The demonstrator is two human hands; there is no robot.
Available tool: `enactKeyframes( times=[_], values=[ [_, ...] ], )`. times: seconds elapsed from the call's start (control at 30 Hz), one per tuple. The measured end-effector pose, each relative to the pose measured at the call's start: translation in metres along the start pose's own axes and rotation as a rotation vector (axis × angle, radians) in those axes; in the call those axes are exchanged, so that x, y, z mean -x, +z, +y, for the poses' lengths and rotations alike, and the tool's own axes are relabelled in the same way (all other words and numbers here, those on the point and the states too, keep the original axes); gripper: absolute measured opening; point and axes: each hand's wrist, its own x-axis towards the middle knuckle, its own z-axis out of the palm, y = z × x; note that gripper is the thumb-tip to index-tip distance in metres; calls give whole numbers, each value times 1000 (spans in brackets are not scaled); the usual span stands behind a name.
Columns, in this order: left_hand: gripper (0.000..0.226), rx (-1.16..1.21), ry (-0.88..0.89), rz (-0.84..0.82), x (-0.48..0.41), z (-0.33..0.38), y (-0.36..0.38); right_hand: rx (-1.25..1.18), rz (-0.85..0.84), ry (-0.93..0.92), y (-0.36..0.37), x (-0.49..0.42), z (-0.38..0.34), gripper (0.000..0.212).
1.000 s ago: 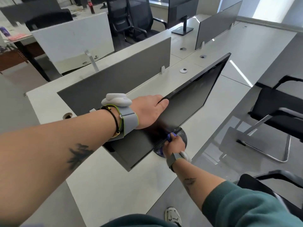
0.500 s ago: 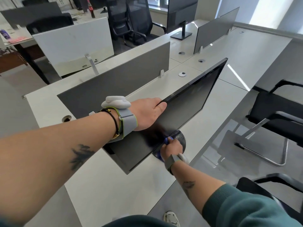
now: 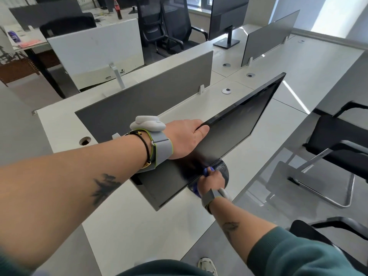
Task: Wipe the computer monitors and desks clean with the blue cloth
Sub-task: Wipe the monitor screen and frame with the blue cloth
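While the left hand (image 3: 186,137) grips the top edge of the monitor (image 3: 235,136), thumb lying on the front of the dark screen and fingers hooked over the back out of sight, the right hand (image 3: 212,181) works low at the foot of the screen. The right hand's fingers are curled round the blue cloth (image 3: 207,170), of which only small folds show (one above the knuckles, another below the heel of the hand). The cloth sits on the monitor's round black base (image 3: 224,166), just under the screen's lower edge, and the hand covers most of it. The monitor stands on the pale desk (image 3: 139,226), tilted back so that its screen faces up towards the camera.

Behind the monitor a grey divider panel (image 3: 139,104) runs along the desk's back edge. Each wrist carries a grey strap; the one on the left wrist bears a white sensor pod (image 3: 147,122). To the right of the desk stands a black chair (image 3: 338,136) on a chrome frame. Farther back a second monitor (image 3: 227,14) stands on the next desk. A white shoe (image 3: 207,265) shows on the floor at the bottom of the view.
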Motion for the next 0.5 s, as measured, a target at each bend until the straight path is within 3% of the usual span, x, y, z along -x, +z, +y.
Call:
enactKeyframes(
  times=[0.1,0.2,0.33,0.5],
  values=[
    [43,-7,0,-2,-1,1,0,-9,91,28,-13,-26,-19,13],
    [43,8,8,-13,-3,-1,-1,-2,55,40,-16,-39,-25,27],
    [40,14,13,-6,-5,0,-2,235,27,-133,0,-13,8,10],
    [37,-5,21,-2,-2,-1,0,408,4,-286,2,-11,20,25]
  ],
)
